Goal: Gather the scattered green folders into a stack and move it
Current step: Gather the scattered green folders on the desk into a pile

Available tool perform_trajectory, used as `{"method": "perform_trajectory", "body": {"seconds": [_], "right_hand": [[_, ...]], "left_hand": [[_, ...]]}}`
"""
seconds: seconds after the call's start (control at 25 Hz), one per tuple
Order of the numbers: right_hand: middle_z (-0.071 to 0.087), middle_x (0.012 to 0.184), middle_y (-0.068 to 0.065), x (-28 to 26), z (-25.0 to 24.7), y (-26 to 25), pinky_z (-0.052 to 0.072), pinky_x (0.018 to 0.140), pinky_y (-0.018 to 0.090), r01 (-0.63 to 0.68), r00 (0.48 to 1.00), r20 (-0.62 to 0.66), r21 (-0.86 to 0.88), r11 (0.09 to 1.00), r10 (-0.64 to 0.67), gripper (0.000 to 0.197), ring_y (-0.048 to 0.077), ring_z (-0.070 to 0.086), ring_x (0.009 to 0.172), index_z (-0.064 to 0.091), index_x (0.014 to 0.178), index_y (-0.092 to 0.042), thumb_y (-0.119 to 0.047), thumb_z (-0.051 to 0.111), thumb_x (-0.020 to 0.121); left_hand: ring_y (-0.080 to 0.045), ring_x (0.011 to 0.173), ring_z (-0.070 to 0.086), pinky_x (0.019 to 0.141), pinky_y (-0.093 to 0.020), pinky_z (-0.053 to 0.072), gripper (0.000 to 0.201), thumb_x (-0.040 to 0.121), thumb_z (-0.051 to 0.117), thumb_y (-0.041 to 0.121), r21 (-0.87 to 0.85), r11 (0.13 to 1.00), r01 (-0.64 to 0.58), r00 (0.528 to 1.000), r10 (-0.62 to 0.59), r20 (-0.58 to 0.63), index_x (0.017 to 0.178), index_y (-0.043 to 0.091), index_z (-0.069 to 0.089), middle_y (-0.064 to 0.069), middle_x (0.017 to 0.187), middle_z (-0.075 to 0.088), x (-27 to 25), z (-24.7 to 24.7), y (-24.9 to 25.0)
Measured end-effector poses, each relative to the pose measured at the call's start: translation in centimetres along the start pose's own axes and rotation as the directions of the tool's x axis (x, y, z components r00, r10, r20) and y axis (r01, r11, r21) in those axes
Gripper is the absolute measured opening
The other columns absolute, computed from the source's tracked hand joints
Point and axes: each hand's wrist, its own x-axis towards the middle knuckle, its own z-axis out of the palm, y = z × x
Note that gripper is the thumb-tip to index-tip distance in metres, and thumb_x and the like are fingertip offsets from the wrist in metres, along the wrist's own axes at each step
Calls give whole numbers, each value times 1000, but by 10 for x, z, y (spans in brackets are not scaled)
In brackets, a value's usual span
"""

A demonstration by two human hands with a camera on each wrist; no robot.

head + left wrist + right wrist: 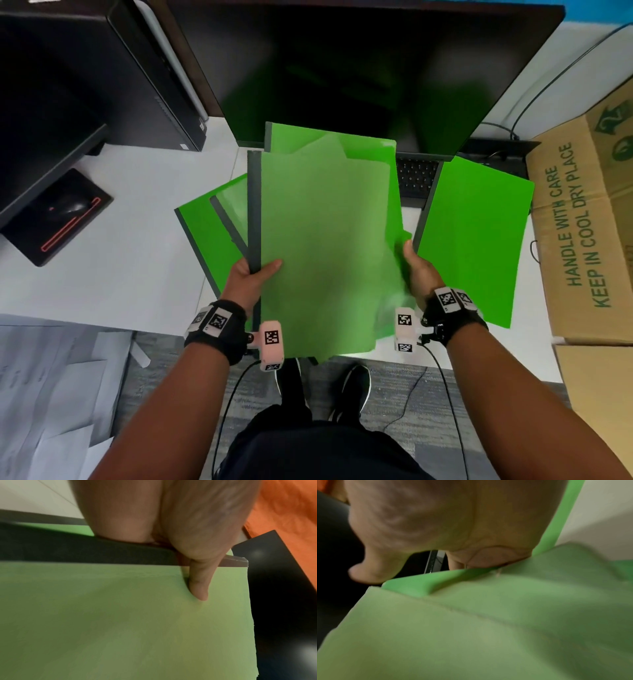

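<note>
I hold a loose bundle of green folders [325, 240] above the white desk [120, 267], its sheets fanned and uneven. My left hand [260, 269] grips the grey spine [254, 205] on the bundle's left edge. In the left wrist view its thumb [199, 586] presses on the top cover [102, 615]. My right hand [411, 255] grips the bundle's right edge, fingers hidden beneath the folders [471, 628]. Another green folder [472, 240] lies on the desk to the right. One more green folder [202, 233] lies partly under the bundle on the left.
A dark monitor [342, 68] stands right behind the folders, with a keyboard [416, 174] under its edge. A cardboard box [582, 222] lies at the right. A computer tower [85, 68] and a mouse [70, 207] on a black pad are at the left. Papers [51, 394] lie on the floor.
</note>
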Motion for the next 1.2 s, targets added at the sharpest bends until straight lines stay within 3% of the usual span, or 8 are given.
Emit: {"method": "perform_trajectory", "body": {"seconds": [0.16, 0.24, 0.36, 0.44, 0.56, 0.72, 1.04, 1.2], "right_hand": [[64, 133, 1, -31, 21, -15, 46, 104, 43, 146, 987, 70, 26, 989, -147, 75, 19, 62, 119, 59, 131, -17, -55, 79, 70], [74, 113, 7, -48, 26, -28, 55, 92, 44, 206, 973, 79, 124, 971, -217, 44, 24, 71, 102, 69, 110, -14, -17, 84, 69], [77, 100, 8, -72, 19, -51, 58, 84, 45, 310, 942, 41, 273, 911, -333, 54, 27, 74, 91, 71, 101, -9, -15, 88, 50], [78, 95, 4, -81, 10, -61, 59, 77, 36, 396, 910, 6, 280, 874, -414, 45, 22, 75, 86, 69, 102, -5, -5, 84, 59], [78, 89, -2, -85, 6, -64, 59, 74, 29, 499, 866, -69, 172, 850, -495, 31, 15, 75, 82, 70, 101, 1, 8, 77, 72], [74, 108, 10, -83, 13, -45, 58, 85, 27, 453, 889, -107, 52, 890, -446, 44, 7, 74, 88, 69, 112, 4, -1, 82, 70], [72, 94, 0, -78, 17, -49, 51, 63, 6, 441, 889, -180, 88, 893, -421, 31, -10, 69, 68, 70, 99, -11, -4, 82, 71], [75, 87, -9, -73, 4, -55, 54, 67, 13, 429, 892, -194, 85, 899, -408, 27, -3, 72, 71, 72, 96, -13, -7, 83, 72]], "left_hand": [[-27, 88, 63, 90, -49, 54, 57, 60, 90, 44, -48, 998, -41, 999, 42, 26, 92, 4, 66, -11, 90, 67, -11, 11, 11], [-22, 75, 61, 75, -40, 54, 41, 65, 90, 35, -21, 997, -70, 997, 71, 34, 80, 7, 63, -6, 76, 62, -11, 14, 15], [-5, 43, 42, 49, -18, 42, 51, 74, 85, 18, 64, 984, -165, 986, 162, 42, 54, 21, 38, 16, 45, 38, -22, 17, 39], [-7, 40, 38, 43, -15, 39, 58, 72, 87, 24, 106, 963, -247, 969, 245, 31, 56, 22, 32, 9, 47, 34, -25, 16, 51], [-29, 64, 66, 61, -28, 61, 64, 56, 90, 51, 110, 950, -291, 955, 295, -22, 75, 0, 57, -19, 73, 62, -18, 20, 50], [-21, 111, 67, 102, -46, 52, 71, 61, 91, 35, 57, 976, -212, 977, 213, 1, 121, 14, 60, 0, 117, 71, -28, 43, 42], [-20, 116, 65, 105, -49, 50, 68, 66, 84, 41, 43, 965, -259, 966, 260, -12, 126, 22, 56, 4, 123, 68, -17, 56, 47], [-19, 120, 61, 107, -42, 47, 71, 71, 80, 48, 99, 954, -282, 959, 280, 34, 130, 18, 53, 2, 128, 64, -6, 63, 46]]}}
